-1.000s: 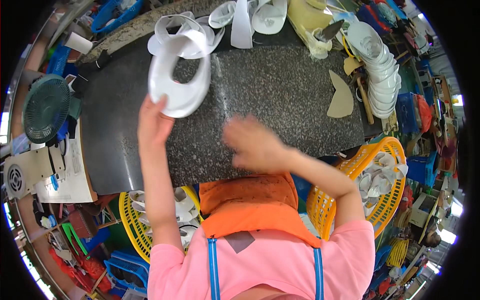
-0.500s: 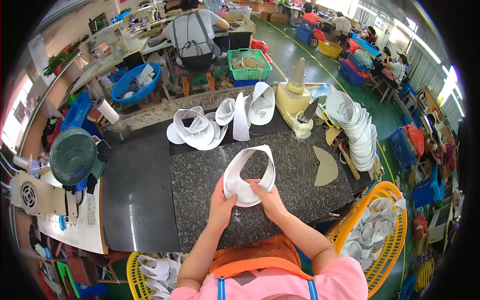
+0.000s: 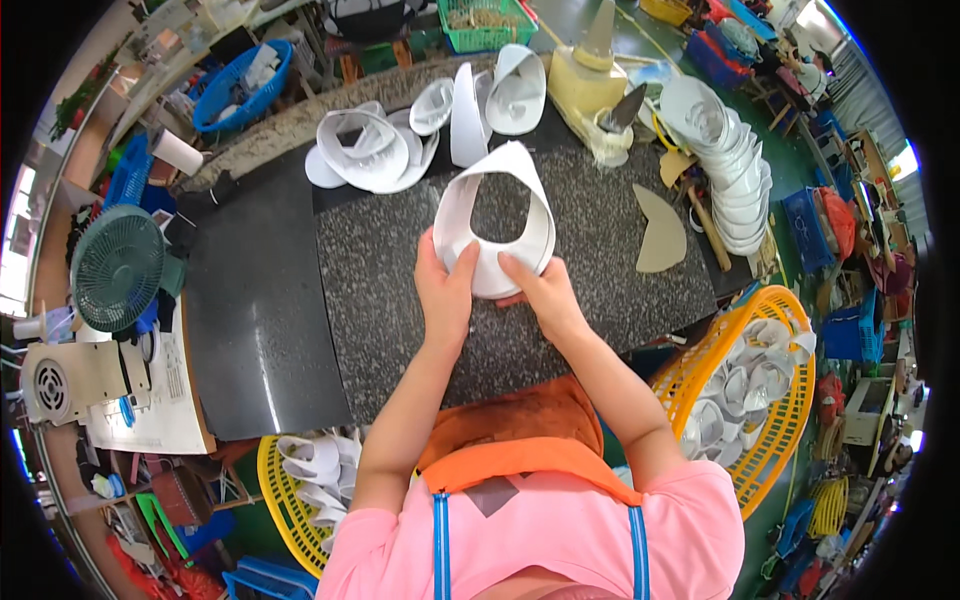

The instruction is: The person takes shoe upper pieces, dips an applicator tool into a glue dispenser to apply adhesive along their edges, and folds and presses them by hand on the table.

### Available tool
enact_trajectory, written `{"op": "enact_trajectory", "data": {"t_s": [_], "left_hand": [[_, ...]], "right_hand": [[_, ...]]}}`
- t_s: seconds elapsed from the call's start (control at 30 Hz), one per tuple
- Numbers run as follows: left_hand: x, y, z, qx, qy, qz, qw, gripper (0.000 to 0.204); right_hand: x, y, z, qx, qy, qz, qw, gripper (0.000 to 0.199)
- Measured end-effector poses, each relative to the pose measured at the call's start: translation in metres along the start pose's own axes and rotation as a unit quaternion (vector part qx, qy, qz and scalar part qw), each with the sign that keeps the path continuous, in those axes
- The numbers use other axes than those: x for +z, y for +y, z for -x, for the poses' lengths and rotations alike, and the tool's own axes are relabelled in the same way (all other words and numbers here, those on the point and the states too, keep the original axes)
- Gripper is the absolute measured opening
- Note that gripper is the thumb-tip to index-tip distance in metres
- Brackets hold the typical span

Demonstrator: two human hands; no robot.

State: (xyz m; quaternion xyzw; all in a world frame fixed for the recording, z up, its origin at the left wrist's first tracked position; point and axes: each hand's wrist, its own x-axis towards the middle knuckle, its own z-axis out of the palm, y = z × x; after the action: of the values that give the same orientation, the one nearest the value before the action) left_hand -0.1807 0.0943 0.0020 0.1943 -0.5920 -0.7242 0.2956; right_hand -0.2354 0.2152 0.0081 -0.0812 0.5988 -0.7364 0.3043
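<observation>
White visor (image 3: pixel 487 272): location?

Over the middle of the tabletop (image 3: pixel 585 265), both hands pinching its brim: left hand (image 3: pixel 443 290) at its seven o'clock, right hand (image 3: pixel 545 297) at its five.

Surface?

Dark speckled slab; plain black section (image 3: pixel 255 310) at nine. Loose white visors (image 3: pixel 365 165) from ten round to twelve, nested stack (image 3: pixel 738 180) at two, beige cutout (image 3: pixel 660 235) toward three.

Room?

Beyond the edge: green fan (image 3: pixel 118 268) at nine, yellow basket (image 3: pixel 275 500) at seven, orange basket (image 3: pixel 765 458) at four. Green floor (image 3: pixel 645 48) past one.
</observation>
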Motion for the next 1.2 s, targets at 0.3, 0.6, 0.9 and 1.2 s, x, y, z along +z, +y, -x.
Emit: {"op": "enact_trajectory", "data": {"t_s": [0.3, 0.6, 0.9, 1.2], "left_hand": [[-0.016, -0.007, 0.01, -0.035, -0.076, 0.029, 0.996, 0.056], [-0.039, 0.016, 0.017, -0.146, -0.043, 0.27, 0.951, 0.053], [-0.025, 0.028, 0.024, -0.14, -0.056, 0.233, 0.961, 0.048], [0.014, 0.015, 0.085, 0.128, -0.15, -0.18, 0.964, 0.041]], "right_hand": [[-0.007, 0.006, 0.005, -0.021, -0.04, -0.034, 0.998, 0.027], [-0.011, 0.001, 0.005, -0.034, 0.072, -0.046, 0.996, 0.03], [0.0, -0.002, -0.001, -0.104, 0.101, -0.155, 0.977, 0.039], [0.033, -0.017, -0.005, -0.148, 0.156, -0.238, 0.947, 0.039]]}}
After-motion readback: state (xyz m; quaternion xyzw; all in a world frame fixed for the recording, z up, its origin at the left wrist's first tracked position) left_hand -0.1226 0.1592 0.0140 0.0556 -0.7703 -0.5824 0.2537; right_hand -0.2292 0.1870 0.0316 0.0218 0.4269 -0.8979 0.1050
